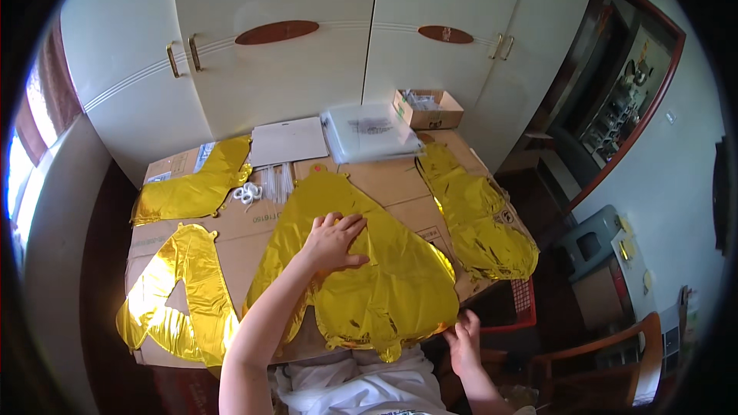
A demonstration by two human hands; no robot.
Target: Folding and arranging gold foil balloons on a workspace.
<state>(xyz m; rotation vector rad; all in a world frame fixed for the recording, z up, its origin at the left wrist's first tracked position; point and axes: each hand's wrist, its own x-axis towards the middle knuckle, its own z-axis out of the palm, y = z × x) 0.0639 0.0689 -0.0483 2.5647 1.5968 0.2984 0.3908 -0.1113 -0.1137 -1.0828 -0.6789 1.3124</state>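
Observation:
A large flat gold foil balloon (384,261) lies across the middle of the cardboard-covered table, its lower edge reaching over the near side. My left hand (336,242) rests on its upper middle, fingers spread and palm down. At the balloon's near right corner, my right hand (465,342) has its thumb and fingers closed around the foil edge. To the left lies another gold foil balloon (201,284), shaped like a letter A. Behind that is a third gold balloon (196,184), and one more crinkled gold balloon (480,219) lies along the right side.
White ribbon rolls (247,194) and a bundle of clear straws (277,183) lie behind the large balloon. A grey-white board (290,142), a stack of clear plastic bags (369,134) and an open cardboard box (434,117) line the back. A wooden chair (649,346) stands at right.

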